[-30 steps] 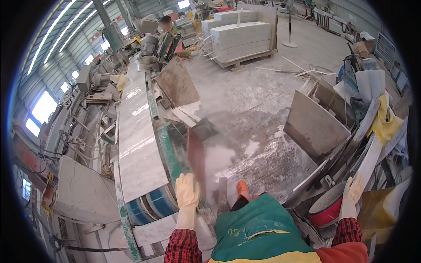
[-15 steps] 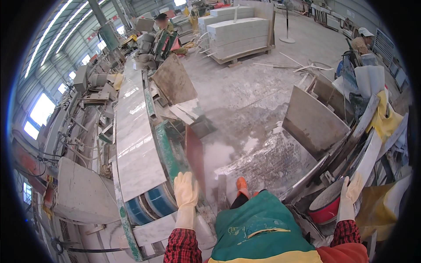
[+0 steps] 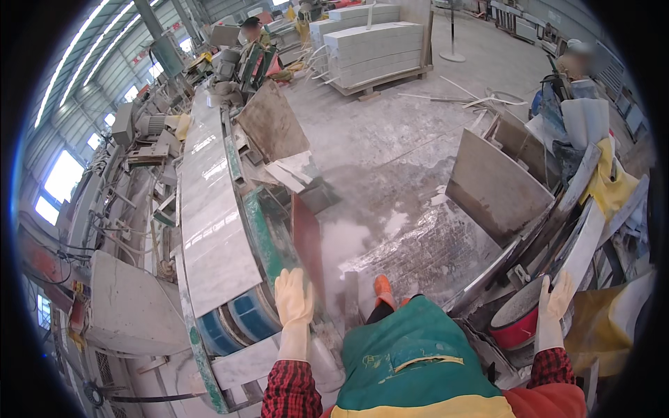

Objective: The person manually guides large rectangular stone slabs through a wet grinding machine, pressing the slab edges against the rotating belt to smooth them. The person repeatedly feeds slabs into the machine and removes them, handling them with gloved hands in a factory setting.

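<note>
Cream rubber gloves cover both my hands. My left hand [image 3: 294, 298] lies with its fingers stretched along the green metal edge [image 3: 263, 226] of a long conveyor machine and holds nothing. Beside it, a polished pale stone slab [image 3: 216, 240] lies along the conveyor, above a blue banded roller or belt end [image 3: 251, 319]. Off to the right, my right hand [image 3: 555, 301] is spread against a long white strip [image 3: 582, 244], next to a round drum-like thing with a red side [image 3: 516, 333]. Whether it presses on the strip or only hovers over it, I cannot tell.
A reddish-brown board [image 3: 307, 240] stands against the conveyor's right side. Brown slabs [image 3: 498, 188] lean on the right, near a yellow cloth [image 3: 608, 181]. Stacked pale blocks [image 3: 373, 52] sit on a pallet ahead. Two people work farther off. The floor [image 3: 390, 167] looks wet.
The view has shifted slightly, so the surroundings sit a little higher and farther left. Both hands stay in nearly the same places, with their fingers still extended.
</note>
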The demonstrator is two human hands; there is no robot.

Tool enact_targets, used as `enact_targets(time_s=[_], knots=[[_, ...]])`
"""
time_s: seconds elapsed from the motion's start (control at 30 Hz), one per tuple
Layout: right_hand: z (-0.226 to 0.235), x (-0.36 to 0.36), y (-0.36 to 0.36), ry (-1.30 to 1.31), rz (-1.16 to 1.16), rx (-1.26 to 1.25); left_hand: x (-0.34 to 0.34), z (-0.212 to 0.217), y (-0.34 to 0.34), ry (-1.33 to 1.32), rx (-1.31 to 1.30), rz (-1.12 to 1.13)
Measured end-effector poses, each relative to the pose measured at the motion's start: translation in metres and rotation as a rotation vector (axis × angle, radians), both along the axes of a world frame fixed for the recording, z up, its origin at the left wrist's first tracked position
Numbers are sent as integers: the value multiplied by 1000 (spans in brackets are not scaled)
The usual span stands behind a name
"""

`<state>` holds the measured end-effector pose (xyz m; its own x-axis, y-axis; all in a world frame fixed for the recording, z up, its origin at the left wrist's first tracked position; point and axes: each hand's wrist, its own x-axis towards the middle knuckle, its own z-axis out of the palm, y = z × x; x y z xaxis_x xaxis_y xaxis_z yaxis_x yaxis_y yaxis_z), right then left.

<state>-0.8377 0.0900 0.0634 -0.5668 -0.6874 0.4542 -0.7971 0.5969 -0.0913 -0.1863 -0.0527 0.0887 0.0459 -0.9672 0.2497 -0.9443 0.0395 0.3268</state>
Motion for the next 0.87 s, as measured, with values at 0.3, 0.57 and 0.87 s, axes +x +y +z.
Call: enact_targets(time_s=[0.3, 0.57, 0.87], knots=[[-18, -86, -23, -576, -446, -182, 8, -9, 1, -8, -129, -20], [-31, -140, -4, -804, -352, -367, 11, -16, 2, 26, -165, 3], [140, -9, -36, -1502, -356, -801, 15, -16, 2, 229, -53, 69]])
